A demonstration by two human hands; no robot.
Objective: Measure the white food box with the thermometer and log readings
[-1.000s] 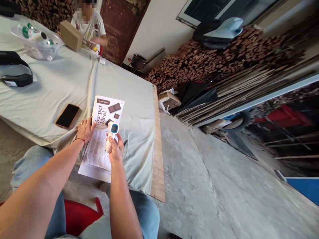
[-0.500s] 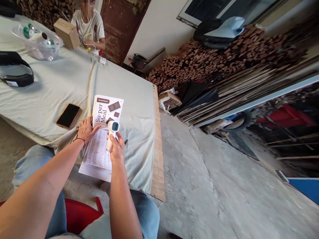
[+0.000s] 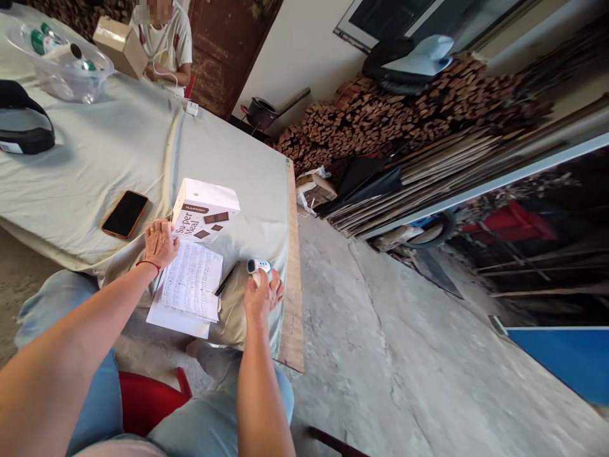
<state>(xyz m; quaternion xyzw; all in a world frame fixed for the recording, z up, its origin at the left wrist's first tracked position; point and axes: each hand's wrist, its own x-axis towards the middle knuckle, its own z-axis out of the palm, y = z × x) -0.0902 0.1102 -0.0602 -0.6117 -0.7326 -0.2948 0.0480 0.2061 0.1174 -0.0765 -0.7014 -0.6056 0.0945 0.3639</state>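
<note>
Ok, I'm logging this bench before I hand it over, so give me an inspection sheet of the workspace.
Surface: table under a wrinkled pale cloth.
Job's things: white thermometer lying near the table edge; Super Meal box; printed sheet.
Clutter: phone, pen, headset, clear bowl of bottles, cardboard box.
Hands: right hand on the thermometer; left hand at the box's near edge.
Cables: a white cable by another person.
Surroundings: stacked timber, concrete floor.

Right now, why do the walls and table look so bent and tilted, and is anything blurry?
Head view: wide lens bows the table edge and tilts the room; a seated person's face is blurred out; daylight is soft, shadows faint; the right hand on the thermometer stays sharp.
</note>
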